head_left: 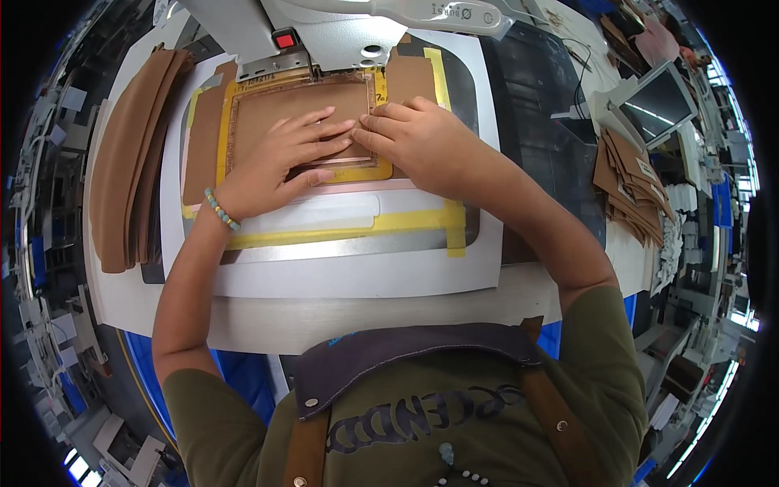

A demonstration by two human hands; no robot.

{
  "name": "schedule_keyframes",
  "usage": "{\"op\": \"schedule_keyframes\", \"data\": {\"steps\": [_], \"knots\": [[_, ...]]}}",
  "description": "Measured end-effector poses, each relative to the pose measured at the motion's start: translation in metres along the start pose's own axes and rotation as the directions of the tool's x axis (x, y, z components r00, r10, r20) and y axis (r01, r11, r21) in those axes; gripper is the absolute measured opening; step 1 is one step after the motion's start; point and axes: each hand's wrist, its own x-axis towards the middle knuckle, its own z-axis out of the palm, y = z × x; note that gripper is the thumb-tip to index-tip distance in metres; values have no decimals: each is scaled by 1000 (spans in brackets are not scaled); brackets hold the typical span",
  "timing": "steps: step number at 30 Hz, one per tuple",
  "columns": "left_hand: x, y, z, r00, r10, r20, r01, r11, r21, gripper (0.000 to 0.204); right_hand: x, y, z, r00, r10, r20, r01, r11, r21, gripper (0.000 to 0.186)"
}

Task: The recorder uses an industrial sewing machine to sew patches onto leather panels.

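A small flat screen with a pale grey frame (659, 104) stood at the far right of the table, tilted, its glass dark with a few bright streaks. Just below it lay a fanned pile of brown card pieces, and small white paper labels (647, 170) sat on the top ones. The marks on the labels were too small to make out.

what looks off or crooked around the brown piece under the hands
Nothing stands out. The brown piece lies square inside the yellow frame, both hands flat on it: left hand, right hand. The brown stack looks tidy.
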Motion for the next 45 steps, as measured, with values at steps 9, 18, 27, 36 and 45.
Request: {"op": "schedule_keyframes", "data": {"steps": [9, 18, 27, 36, 45], "knots": [[-10, -22, -6, 998, 46, 37, -49, 994, 95, 47, 17, -19, 11, 999, -21, 26, 21, 1000, 4, 38], [-20, -33, -22, 997, 55, 45, -60, 992, 115, 47, 9, -9, -10, 991, 130, -20, -128, 988, 87, 38], [-30, -49, -43, 999, 55, 3, -54, 972, 230, 52, 9, 15, -1, 933, 336, -132, -307, 931, 197, 30], [-32, -62, -55, 997, -13, -81, 36, 957, 288, 55, 17, 15, 3, 908, 400, -126, -357, 895, 267, 29], [-31, -70, -59, 975, -183, -122, 210, 940, 269, 51, 22, 12, 6, 885, 436, -161, -366, 867, 338, 26]]}}
